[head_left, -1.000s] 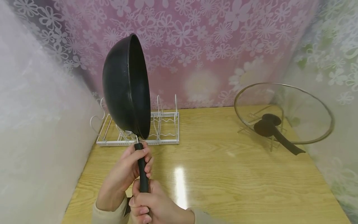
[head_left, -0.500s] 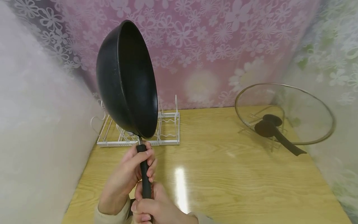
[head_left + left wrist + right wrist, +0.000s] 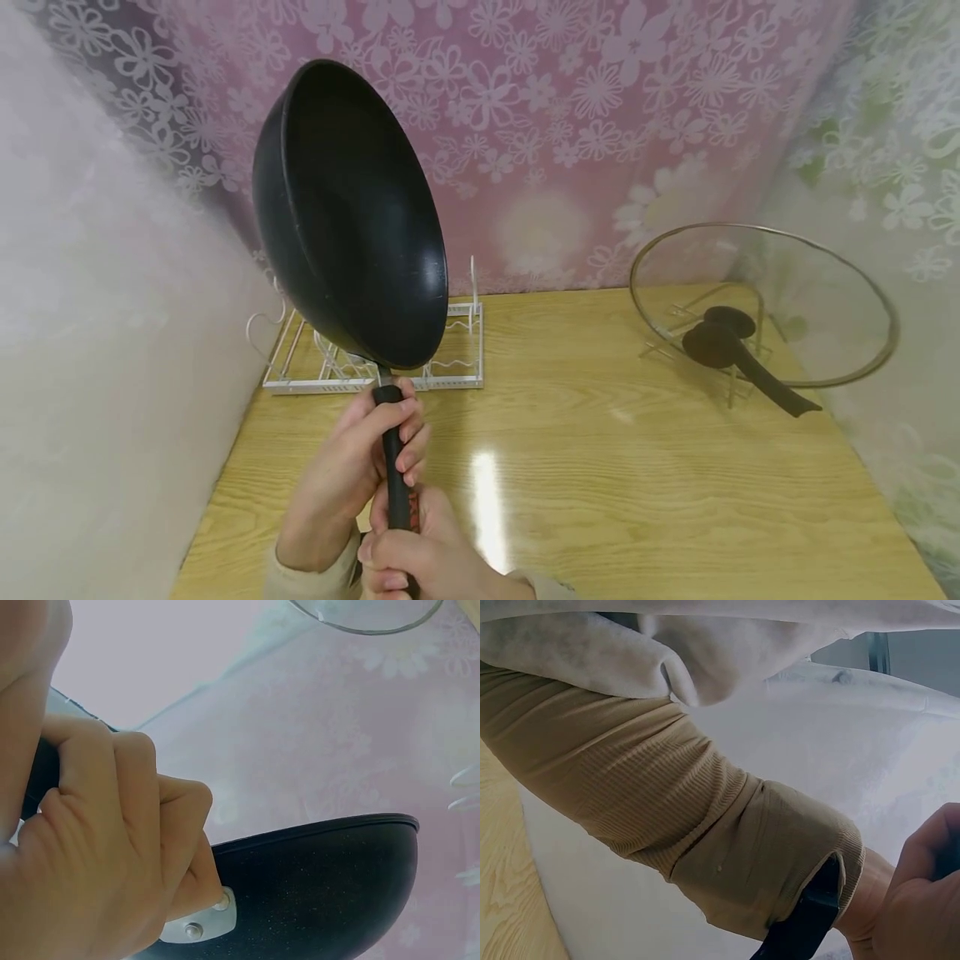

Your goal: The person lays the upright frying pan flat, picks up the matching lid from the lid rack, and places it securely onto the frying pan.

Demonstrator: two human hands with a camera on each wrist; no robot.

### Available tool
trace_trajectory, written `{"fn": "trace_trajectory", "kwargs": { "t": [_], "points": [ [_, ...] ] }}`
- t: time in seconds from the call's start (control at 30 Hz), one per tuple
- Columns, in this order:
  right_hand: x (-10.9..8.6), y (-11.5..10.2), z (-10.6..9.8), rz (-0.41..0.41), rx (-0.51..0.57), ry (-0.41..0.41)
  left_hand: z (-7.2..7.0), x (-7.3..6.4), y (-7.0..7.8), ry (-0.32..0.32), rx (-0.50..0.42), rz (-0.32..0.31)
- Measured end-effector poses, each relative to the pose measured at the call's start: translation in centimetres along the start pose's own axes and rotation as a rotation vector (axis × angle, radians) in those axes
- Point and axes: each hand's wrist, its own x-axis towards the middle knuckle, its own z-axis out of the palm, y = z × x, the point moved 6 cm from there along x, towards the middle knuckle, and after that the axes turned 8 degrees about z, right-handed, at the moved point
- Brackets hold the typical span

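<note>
A deep black wok (image 3: 360, 217) is held up in the head view, its rim tilted and its dark inside turned partly toward me. My left hand (image 3: 352, 467) curls round the upper part of its black handle (image 3: 396, 467), close to the metal joint. Lower down, my right hand (image 3: 438, 546) grips the same handle. In the left wrist view, curled fingers of the left hand (image 3: 97, 832) lie beside the wok's riveted bracket (image 3: 202, 926). The right wrist view mostly shows a tan sleeve (image 3: 705, 802) and a black wrist strap (image 3: 806, 922); the handle's end is hidden.
Behind the wok stands a white wire rack (image 3: 457, 379), partly covered by it. At the right, a glass lid (image 3: 825, 292) with a black curved handle (image 3: 765, 383) leans on a wire stand. Floral cloth (image 3: 570, 150) backs the wooden table (image 3: 637, 500); pale panels flank it.
Both hands have turned the wok so more of its inside shows, its top leaning further left. The hands and handle have shifted slightly right. Rack and lid stay in place.
</note>
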Motion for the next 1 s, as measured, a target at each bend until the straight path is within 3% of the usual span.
{"fn": "trace_trajectory", "kwargs": {
  "t": [0.17,0.47,0.73,1.0],
  "points": [
    [-0.1,0.2,-0.2,0.008,0.029,0.015,0.0,0.0,-0.3,0.023,-0.014,-0.001],
    [0.0,0.0,-0.7,0.013,0.027,0.054,0.1,0.7,-0.8,0.006,-0.054,0.003],
    [-0.2,-0.3,-1.0,-0.017,0.017,0.056,0.2,0.9,-1.1,0.031,-0.079,-0.029],
    [-0.3,-0.5,-1.0,-0.031,-0.007,0.056,0.3,1.1,-1.2,-0.001,-0.111,-0.014]
  ]
}}
